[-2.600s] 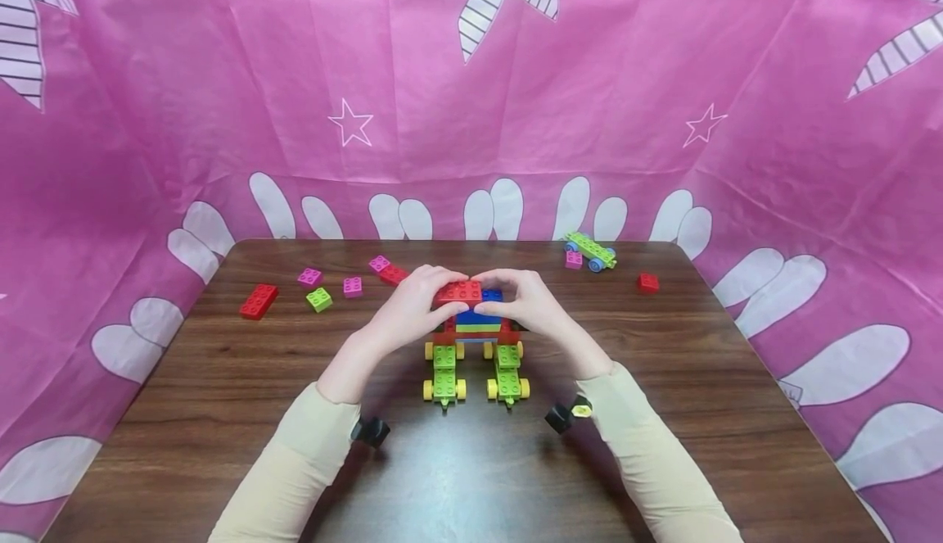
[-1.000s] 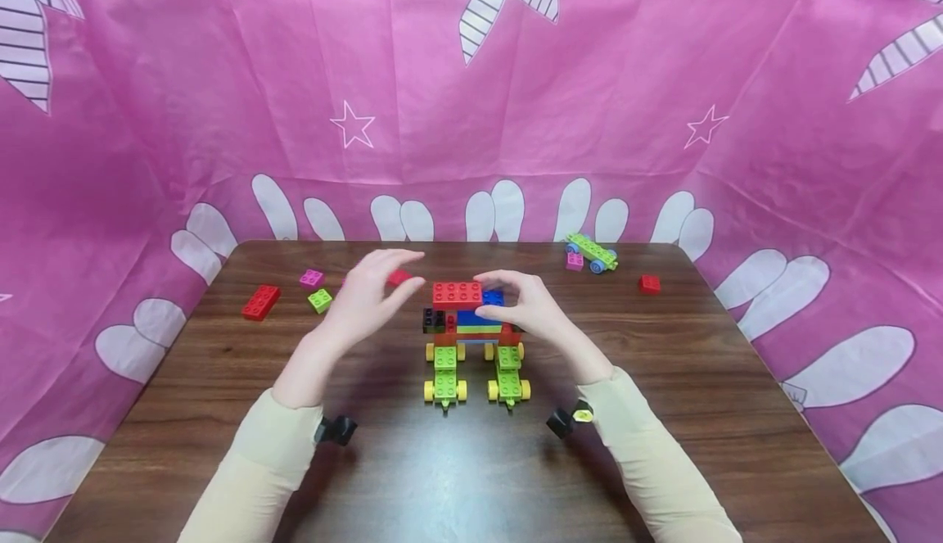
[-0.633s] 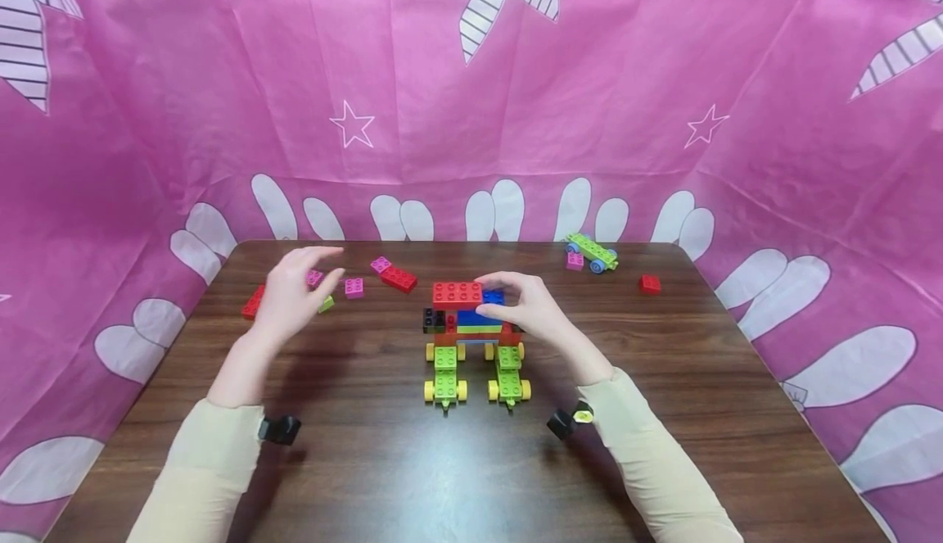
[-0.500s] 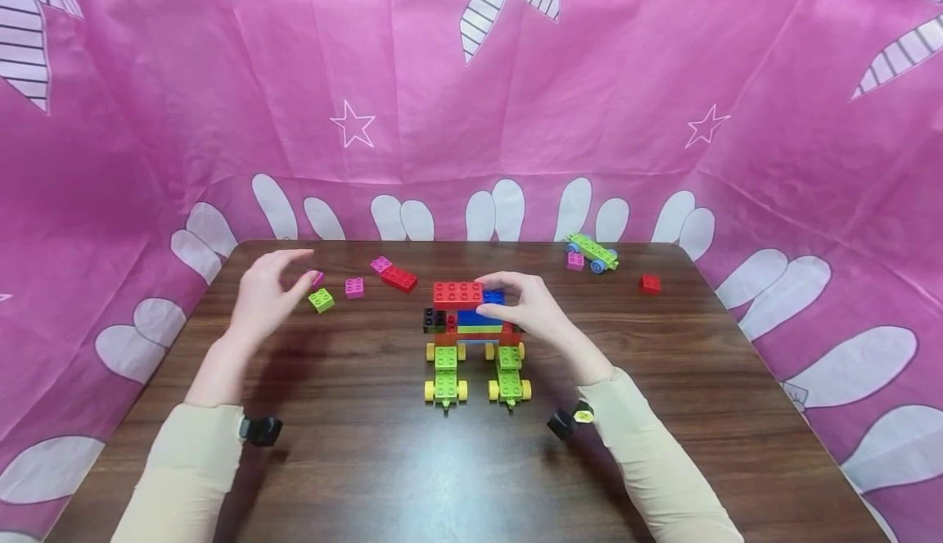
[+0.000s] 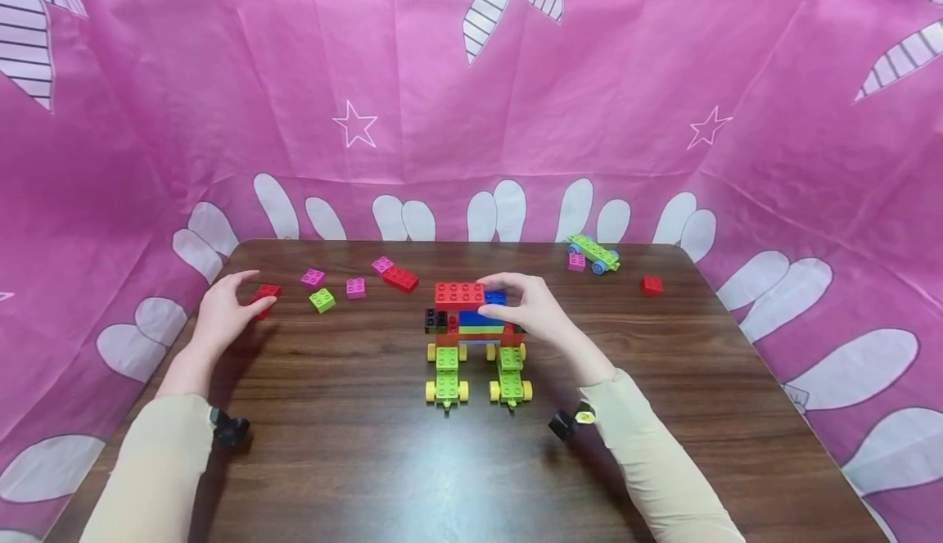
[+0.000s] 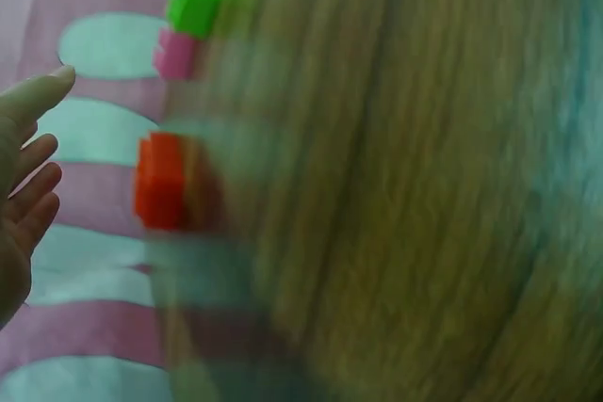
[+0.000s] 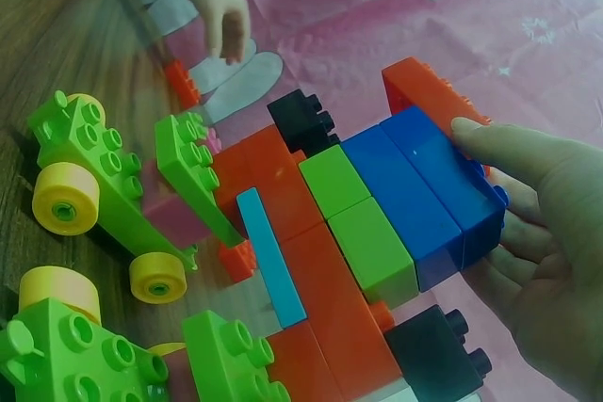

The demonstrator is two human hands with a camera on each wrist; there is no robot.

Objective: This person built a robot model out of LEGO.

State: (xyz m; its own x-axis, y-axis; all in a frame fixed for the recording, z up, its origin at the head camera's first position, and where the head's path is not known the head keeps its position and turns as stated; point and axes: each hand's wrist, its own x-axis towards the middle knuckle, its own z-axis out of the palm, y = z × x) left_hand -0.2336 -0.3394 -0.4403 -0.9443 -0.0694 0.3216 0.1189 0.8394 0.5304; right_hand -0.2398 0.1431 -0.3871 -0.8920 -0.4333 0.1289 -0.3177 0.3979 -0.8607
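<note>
My right hand (image 5: 534,305) grips the upper right of a toy brick model (image 5: 482,319). In the right wrist view its thumb lies on the model's blue bricks (image 7: 429,190), fingers behind them. A long red brick (image 5: 459,295) tops the model, black bricks (image 7: 438,353) jut from its sides, and two green wheeled bases (image 5: 447,379) with yellow wheels carry it. My left hand (image 5: 221,314), thumb and fingers spread, is beside a red brick (image 5: 267,291) at the table's left. In the left wrist view a gap shows between the hand (image 6: 24,176) and that brick (image 6: 162,181).
Loose pink bricks (image 5: 356,287), a green brick (image 5: 322,300) and another red brick (image 5: 400,279) lie at the back left. A green car base (image 5: 593,253) with blue wheels, a pink brick (image 5: 576,262) and a small red brick (image 5: 651,285) are at the back right.
My left hand has left the model's top and moved across to the red brick at the left. The right hand keeps its hold on the model, which stays in place.
</note>
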